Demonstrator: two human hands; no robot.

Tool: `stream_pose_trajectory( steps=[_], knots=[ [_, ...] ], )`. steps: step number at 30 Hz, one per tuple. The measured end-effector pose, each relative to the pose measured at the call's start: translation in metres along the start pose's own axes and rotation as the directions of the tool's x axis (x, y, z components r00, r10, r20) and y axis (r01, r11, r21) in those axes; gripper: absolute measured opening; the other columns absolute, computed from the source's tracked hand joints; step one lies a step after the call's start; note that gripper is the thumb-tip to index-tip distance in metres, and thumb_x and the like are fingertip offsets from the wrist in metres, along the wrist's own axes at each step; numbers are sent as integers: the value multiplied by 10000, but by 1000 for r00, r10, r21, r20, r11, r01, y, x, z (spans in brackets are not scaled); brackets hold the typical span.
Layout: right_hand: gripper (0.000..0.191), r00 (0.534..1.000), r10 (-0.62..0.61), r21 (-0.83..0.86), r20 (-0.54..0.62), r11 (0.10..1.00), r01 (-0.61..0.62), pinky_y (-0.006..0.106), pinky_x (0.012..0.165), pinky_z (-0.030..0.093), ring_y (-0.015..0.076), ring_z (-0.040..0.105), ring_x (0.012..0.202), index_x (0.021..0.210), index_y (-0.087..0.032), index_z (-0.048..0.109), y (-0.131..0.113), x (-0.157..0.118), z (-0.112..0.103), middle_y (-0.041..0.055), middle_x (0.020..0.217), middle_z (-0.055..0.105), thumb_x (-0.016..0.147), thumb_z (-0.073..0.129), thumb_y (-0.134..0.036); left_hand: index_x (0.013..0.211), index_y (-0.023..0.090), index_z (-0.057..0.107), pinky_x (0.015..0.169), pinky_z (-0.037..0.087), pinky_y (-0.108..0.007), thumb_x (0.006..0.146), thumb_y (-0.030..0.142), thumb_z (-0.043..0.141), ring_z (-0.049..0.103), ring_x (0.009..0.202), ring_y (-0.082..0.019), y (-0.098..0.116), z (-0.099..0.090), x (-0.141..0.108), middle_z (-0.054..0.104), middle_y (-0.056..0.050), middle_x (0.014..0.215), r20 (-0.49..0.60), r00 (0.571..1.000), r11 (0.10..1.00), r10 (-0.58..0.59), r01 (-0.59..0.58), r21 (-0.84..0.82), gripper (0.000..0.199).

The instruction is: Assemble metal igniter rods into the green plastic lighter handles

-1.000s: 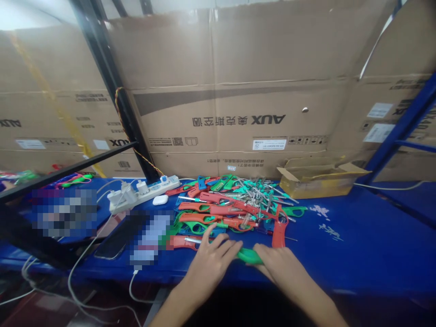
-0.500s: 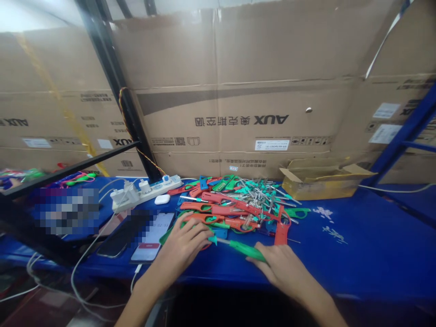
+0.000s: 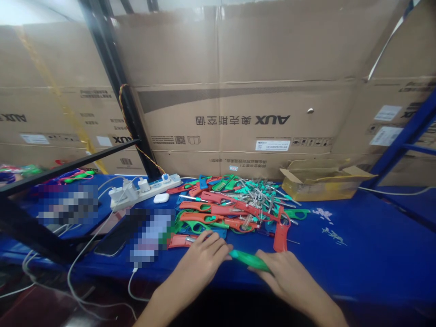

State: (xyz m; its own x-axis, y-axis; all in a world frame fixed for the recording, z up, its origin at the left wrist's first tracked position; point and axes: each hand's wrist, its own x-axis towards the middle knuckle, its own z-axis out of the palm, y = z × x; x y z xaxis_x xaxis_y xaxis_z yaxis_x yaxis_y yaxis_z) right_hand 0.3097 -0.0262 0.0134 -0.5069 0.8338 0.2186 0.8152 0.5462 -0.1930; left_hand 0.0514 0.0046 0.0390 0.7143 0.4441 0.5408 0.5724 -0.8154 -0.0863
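A green lighter body [image 3: 251, 260] lies between my two hands near the table's front edge. My right hand [image 3: 284, 270] is closed round its right end. At its left tip, my left hand [image 3: 207, 254] has its fingers curled together; what they hold is hidden under them. Just beyond, a pile holds orange lighter bodies [image 3: 200, 217], green and blue ones, and a tangle of metal rods with teal ends [image 3: 262, 193]. A red body [image 3: 281, 232] stands out at the pile's right side, and another red one [image 3: 179, 241] is beside my left hand.
An open cardboard box [image 3: 318, 190] sits at the back right. Small white pieces [image 3: 323, 212] lie right of the pile. On the left are a power strip [image 3: 153, 190], a white case [image 3: 161, 198], phones [image 3: 114, 238] and loose cables.
My left hand has moved right and closer to my right hand, up to the green body's tip. The metal rod and teal piece seen between them are now out of sight.
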Motion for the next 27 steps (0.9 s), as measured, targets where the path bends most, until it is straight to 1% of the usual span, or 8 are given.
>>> stream_pose_trajectory(
  steps=[6,9,13,16,19,23,25,27],
  knots=[
    [59,1000,-10,-6,-13,1000,10,293,581,385,223,736,703,1037,-225,654,3,-7,2,0,833,760,990,634,-253,1093,153,636,935,462,-413,1039,135,543,635,846,-219,5,10,1,687,-31,886,-40,999,999,35,-34,9,110],
    [94,999,-24,40,-34,999,26,279,610,423,201,716,720,1067,-249,662,9,-12,5,-9,846,746,1005,628,-312,1093,147,632,1035,431,-478,1032,110,507,624,816,-213,9,11,2,664,-30,852,-51,998,999,48,-48,-1,145],
    [116,1000,-10,104,-5,995,11,272,640,449,189,693,742,1065,-280,667,14,-19,7,-23,854,723,1012,625,-375,1082,147,622,1153,340,-553,995,45,485,608,820,-207,19,2,4,642,-29,858,14,1000,1000,28,-28,-2,192],
    [113,999,5,127,34,992,-9,286,671,468,198,699,774,1089,-297,660,18,-26,10,-24,886,728,1020,610,-371,1075,131,623,1161,333,-568,982,45,476,588,810,-209,26,-7,8,637,-37,857,48,998,999,50,-50,0,194],
    [119,998,19,123,54,992,-25,311,696,480,220,711,806,1121,-318,652,24,-36,16,-26,923,739,1010,624,-349,1079,124,630,1165,327,-552,984,66,485,575,796,-205,33,-8,11,635,-32,839,64,995,997,75,-75,-4,183],
    [219,1000,16,78,11,997,-17,325,687,488,250,742,811,1112,-330,668,37,-50,18,-17,952,770,912,754,-307,1049,142,626,1108,384,-487,1005,125,518,587,805,-208,42,4,10,644,-24,826,59,996,998,61,-60,-24,118],
    [254,1000,23,57,3,998,-23,319,651,477,258,752,780,1063,-320,677,40,-54,13,-10,934,775,852,812,-283,987,157,607,994,458,-435,1003,183,555,605,808,-218,45,10,9,652,-28,836,89,994,996,60,-53,-75,60],
    [228,998,54,70,17,996,-55,302,594,449,240,741,718,1024,-301,662,35,-52,5,-10,895,763,853,812,-305,974,167,590,861,493,-397,1003,219,568,623,813,-232,46,13,9,666,-35,866,113,993,994,40,-28,-105,64]
  ],
)
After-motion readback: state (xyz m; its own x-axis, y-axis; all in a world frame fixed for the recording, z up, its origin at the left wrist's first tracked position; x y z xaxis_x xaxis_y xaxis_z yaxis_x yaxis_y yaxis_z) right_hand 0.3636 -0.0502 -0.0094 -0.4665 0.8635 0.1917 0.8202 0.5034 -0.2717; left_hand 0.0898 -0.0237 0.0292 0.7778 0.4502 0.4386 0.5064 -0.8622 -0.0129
